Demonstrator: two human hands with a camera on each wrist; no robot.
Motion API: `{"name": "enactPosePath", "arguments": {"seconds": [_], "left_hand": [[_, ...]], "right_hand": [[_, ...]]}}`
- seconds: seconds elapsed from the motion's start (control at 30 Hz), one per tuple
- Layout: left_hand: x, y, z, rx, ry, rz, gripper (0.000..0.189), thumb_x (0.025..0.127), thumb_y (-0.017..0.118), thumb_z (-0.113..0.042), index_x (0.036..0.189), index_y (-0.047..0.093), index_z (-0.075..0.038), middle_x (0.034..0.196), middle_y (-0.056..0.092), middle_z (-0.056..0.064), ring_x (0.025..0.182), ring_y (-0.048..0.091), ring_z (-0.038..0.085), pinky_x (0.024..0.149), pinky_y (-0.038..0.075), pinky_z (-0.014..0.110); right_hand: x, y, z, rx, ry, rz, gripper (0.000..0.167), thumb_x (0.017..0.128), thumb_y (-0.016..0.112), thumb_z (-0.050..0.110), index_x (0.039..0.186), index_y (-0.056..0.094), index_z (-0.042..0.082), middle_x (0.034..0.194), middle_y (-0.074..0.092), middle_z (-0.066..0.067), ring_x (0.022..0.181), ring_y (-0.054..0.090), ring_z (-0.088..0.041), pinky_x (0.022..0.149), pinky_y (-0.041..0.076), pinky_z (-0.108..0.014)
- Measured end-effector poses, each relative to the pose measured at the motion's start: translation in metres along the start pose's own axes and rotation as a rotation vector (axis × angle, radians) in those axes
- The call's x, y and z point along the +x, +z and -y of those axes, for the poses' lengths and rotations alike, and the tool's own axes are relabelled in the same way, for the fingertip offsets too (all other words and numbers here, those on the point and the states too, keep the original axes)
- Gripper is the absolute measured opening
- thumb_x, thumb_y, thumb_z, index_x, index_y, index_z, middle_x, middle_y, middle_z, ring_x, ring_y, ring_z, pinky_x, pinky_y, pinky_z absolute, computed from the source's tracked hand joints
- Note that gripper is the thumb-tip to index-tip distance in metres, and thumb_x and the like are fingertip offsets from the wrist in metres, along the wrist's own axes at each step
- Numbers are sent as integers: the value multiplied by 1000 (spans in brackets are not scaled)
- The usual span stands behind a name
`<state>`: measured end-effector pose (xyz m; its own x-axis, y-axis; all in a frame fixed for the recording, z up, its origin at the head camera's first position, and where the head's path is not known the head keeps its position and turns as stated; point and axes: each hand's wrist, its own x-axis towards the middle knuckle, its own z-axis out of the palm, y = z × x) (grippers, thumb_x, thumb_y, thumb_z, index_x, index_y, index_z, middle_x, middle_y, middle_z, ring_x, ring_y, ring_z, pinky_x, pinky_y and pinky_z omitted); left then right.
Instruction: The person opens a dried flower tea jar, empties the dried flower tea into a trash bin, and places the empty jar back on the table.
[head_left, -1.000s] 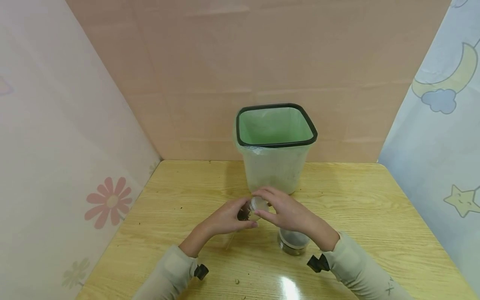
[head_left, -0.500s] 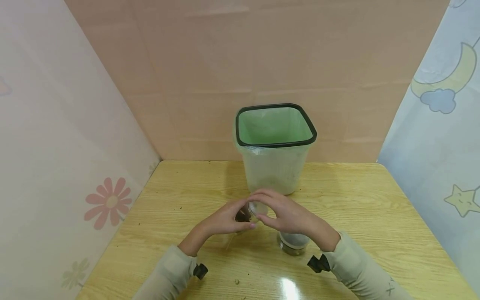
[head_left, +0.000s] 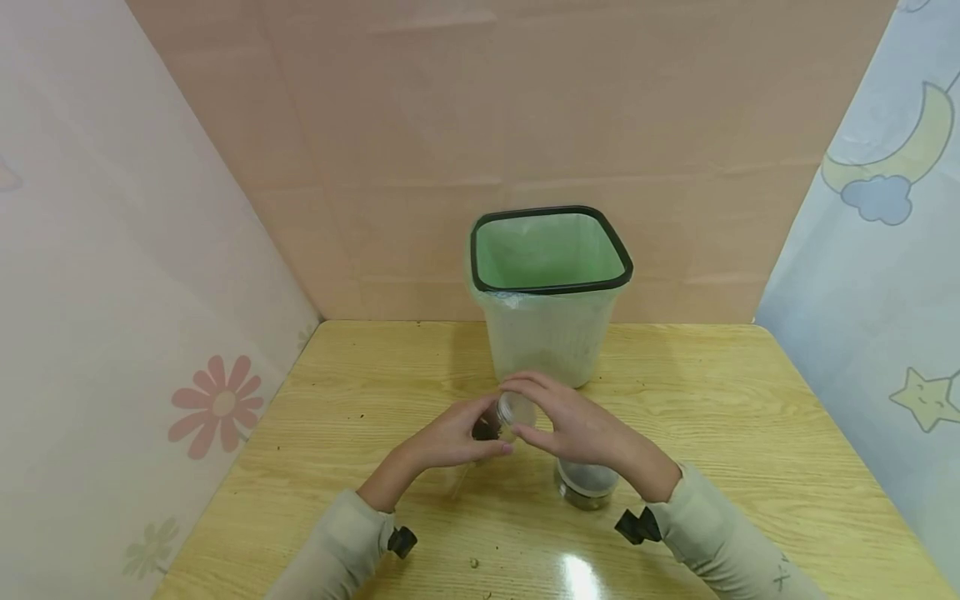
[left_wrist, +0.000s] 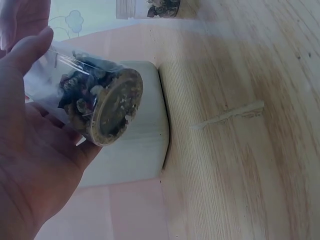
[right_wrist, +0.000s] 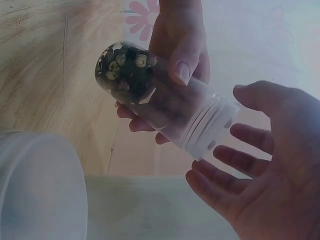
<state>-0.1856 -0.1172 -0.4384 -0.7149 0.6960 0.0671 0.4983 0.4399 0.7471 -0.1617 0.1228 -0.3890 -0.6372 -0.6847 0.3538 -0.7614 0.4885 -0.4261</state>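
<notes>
My left hand (head_left: 450, 437) grips a clear plastic jar (right_wrist: 150, 95) around its side, thumb on one side and fingers on the other. Dark and pale dried flower-like bits are gathered at the jar's bottom. The jar tilts, its translucent screw lid (right_wrist: 212, 127) pointing toward my right hand (head_left: 573, 421). In the right wrist view that hand's fingers (right_wrist: 242, 162) spread loosely around the lid, with a small gap between thumb and lid. A second jar (head_left: 585, 485) with a whitish lid (right_wrist: 45, 185) stands on the table below my right hand.
Behind the hands stands a bin (head_left: 551, 337) with a pale green liner and black rim. A narrow pale strip (left_wrist: 230, 115) lies on the wooden table (head_left: 375, 375). A pinkish sheet (head_left: 390, 167) rises at the back, patterned sheets at both sides.
The left hand keeps hold of the jar in about the same spot. The right hand's fingers dip, then lift slightly around the lid. The second jar has not moved.
</notes>
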Motion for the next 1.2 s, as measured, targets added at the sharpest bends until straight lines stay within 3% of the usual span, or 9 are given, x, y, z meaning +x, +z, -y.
{"name": "enactPosePath", "arguments": {"seconds": [0.23, 0.43, 0.57, 0.83, 1.2], "left_hand": [[1, 1, 1, 9, -27, -20, 41, 92, 74, -45, 124, 56, -25, 101, 68, 7, 80, 58, 9, 70, 52, 26], [2, 1, 2, 27, -23, -24, 45, 91, 73, -48, 125, 57, -24, 99, 67, -2, 82, 59, 8, 71, 53, 26], [2, 2, 2, 33, -16, -25, 46, 91, 73, -48, 127, 56, -24, 99, 66, -6, 84, 60, 8, 72, 53, 26], [2, 2, 3, 19, 10, -7, 48, 92, 73, -47, 129, 55, -22, 105, 69, 10, 85, 61, 8, 73, 54, 26], [-1, 1, 2, -3, 24, 32, 58, 95, 69, -47, 142, 50, -17, 109, 70, 6, 94, 64, 7, 82, 54, 27]], "right_hand": [[0, 0, -1, 8, 79, -24, 45, 98, 69, 30, 138, 57, 11, 133, 59, -3, 116, 61, -19, 96, 53, -41], [1, 2, -2, 10, 91, -4, 44, 99, 68, 30, 137, 58, 9, 129, 60, -4, 111, 62, -18, 91, 54, -39], [1, 3, -2, 5, 72, -6, 43, 99, 68, 28, 135, 58, 7, 128, 61, -5, 109, 62, -19, 88, 56, -36], [1, 2, -1, 2, 30, 13, 40, 99, 67, 24, 135, 59, 7, 129, 61, -4, 114, 61, -20, 93, 54, -40], [0, 1, 0, 15, -55, 32, 42, 96, 70, 14, 137, 59, 9, 137, 57, -2, 126, 55, -21, 103, 49, -43]]}}
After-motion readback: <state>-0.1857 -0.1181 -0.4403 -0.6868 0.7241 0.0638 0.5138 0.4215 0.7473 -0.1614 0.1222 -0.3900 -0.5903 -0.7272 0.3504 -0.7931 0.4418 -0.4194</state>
